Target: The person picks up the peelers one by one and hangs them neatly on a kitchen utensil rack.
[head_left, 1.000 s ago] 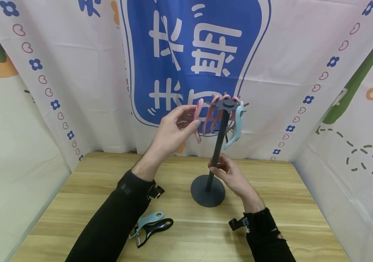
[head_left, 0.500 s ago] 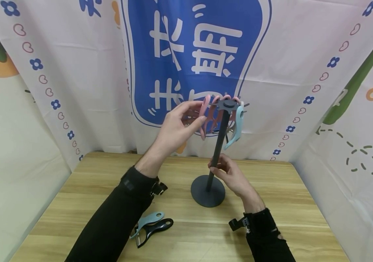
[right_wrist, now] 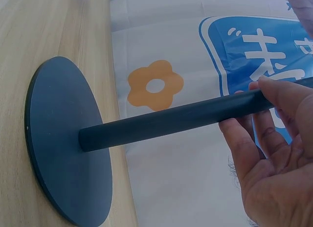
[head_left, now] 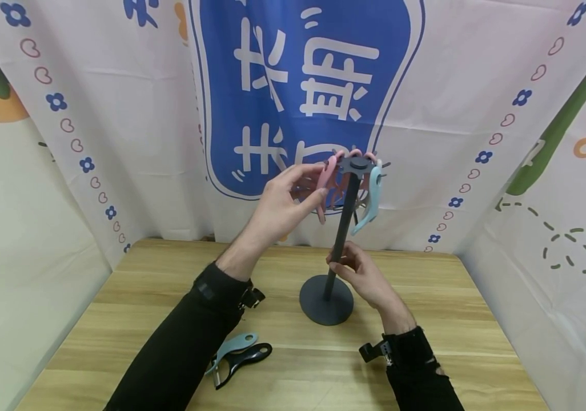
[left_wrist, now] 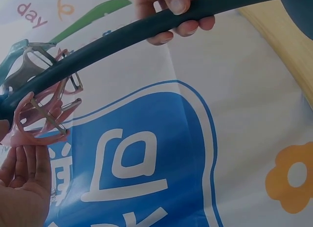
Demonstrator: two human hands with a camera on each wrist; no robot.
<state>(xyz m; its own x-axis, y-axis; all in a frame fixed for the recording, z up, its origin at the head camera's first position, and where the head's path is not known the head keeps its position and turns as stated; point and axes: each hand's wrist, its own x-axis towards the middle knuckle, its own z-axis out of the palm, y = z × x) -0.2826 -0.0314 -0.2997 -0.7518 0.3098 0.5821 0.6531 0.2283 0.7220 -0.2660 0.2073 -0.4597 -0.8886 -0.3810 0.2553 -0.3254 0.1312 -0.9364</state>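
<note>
My left hand [head_left: 285, 200] pinches a pink peeler [head_left: 328, 174] between thumb and fingertips, its looped handle end up beside the hooked top [head_left: 359, 165] of a dark stand. In the left wrist view, the fingers lie under the peeler [left_wrist: 29, 138], its metal blade facing the pole. More pink peelers hang at the back of the stand, partly hidden, and a light blue peeler [head_left: 373, 194] hangs on the right. Lower down, my right hand [head_left: 367, 277] holds the pole [right_wrist: 186, 118] between thumb and fingers. The round base [right_wrist: 63, 144] stands on the table.
On the wooden table [head_left: 426, 342], a second light blue peeler [head_left: 241, 341] and a black peeler [head_left: 252, 355] lie side by side, near my left forearm. A printed white and blue cloth [head_left: 133, 142] hangs close behind the stand.
My left hand has moved right with the pink peeler, bringing its handle end up to the stand's hooks. My right hand and the stand have stayed in place.
</note>
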